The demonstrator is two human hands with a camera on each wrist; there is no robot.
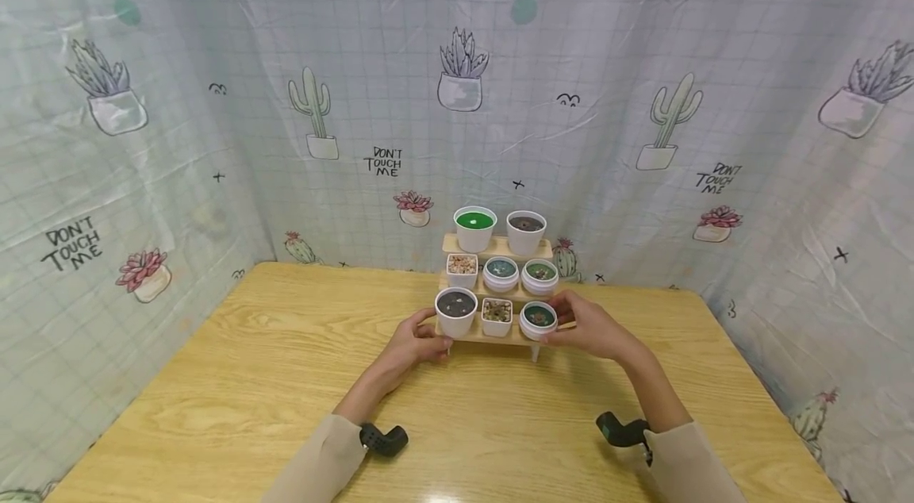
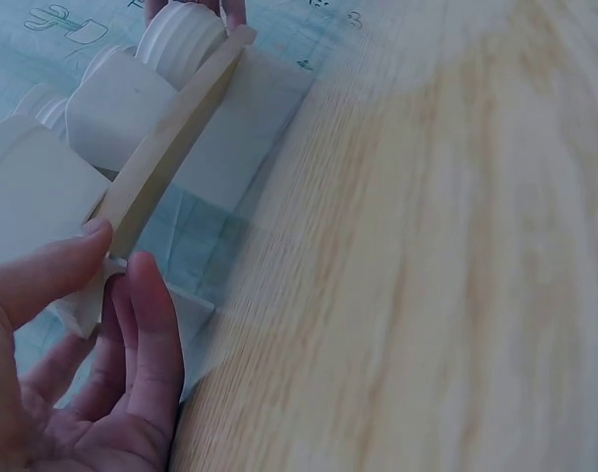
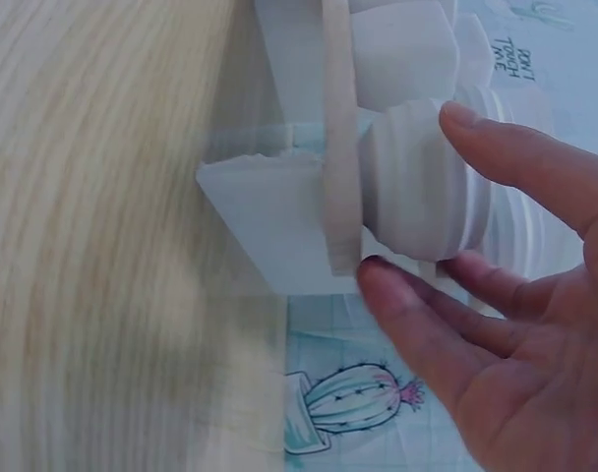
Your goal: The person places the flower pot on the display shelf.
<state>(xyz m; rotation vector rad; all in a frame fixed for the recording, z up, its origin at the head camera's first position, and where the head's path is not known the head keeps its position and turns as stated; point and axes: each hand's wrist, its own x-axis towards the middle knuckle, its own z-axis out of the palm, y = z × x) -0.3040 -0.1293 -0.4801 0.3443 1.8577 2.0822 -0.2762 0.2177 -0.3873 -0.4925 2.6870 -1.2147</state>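
A three-tier wooden shelf stand with white legs holds several small white pots. My left hand is at the left end of its lowest shelf; in the left wrist view the thumb lies on the shelf's edge and the fingers curl beneath, gripping it. Just above that hand sits a round pot with dark grey filling. At the right end, my right hand holds a ridged round pot with dark green filling, thumb on one side, fingers on the other. A square pot stands between them.
On the middle shelf are a square pot and two round pots. A green-filled pot and a grey-brown one stand on top. The wooden table ends at a cactus-print curtain close behind the stand.
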